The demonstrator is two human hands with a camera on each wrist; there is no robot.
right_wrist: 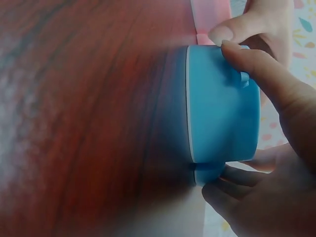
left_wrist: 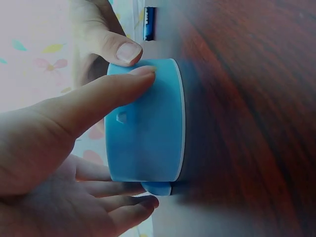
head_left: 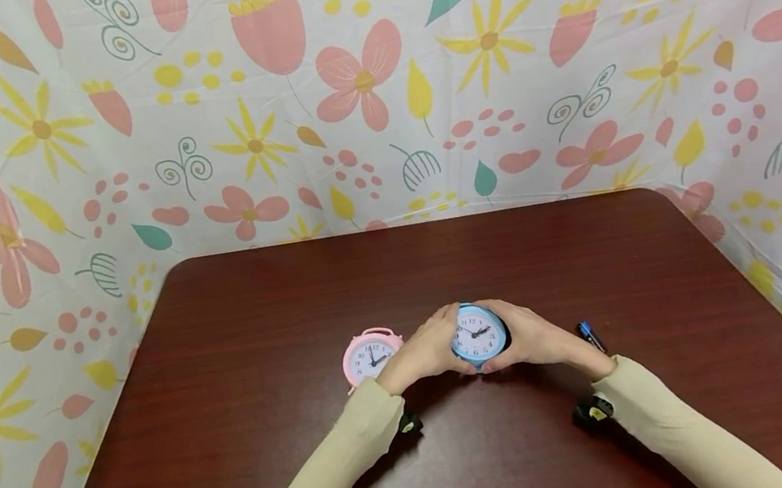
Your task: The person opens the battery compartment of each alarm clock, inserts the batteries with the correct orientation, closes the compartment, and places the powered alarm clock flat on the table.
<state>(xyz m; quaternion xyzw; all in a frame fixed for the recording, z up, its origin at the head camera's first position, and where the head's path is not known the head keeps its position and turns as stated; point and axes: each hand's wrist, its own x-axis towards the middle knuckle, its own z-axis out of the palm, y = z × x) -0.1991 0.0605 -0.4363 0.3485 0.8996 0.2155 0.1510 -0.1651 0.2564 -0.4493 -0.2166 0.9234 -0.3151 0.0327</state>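
Both hands hold a blue alarm clock (head_left: 475,334) between them, its white dial facing up toward the head camera. My left hand (head_left: 431,348) grips its left side, the thumb lying on the blue casing (left_wrist: 143,123) in the left wrist view. From the other side my right hand (head_left: 536,337) grips it, fingers reaching round the far edge. In the right wrist view the two thumbs nearly meet on the casing. Just left of my left hand is a pink alarm clock (head_left: 368,357), partly covered by that wrist.
A small blue-and-black cylinder (head_left: 588,332), like a battery, lies beside my right wrist. The dark reddish-brown table (head_left: 256,306) has rounded far corners. Behind it hangs a flower-patterned cloth (head_left: 379,161). Each wrist wears a black device (head_left: 594,412).
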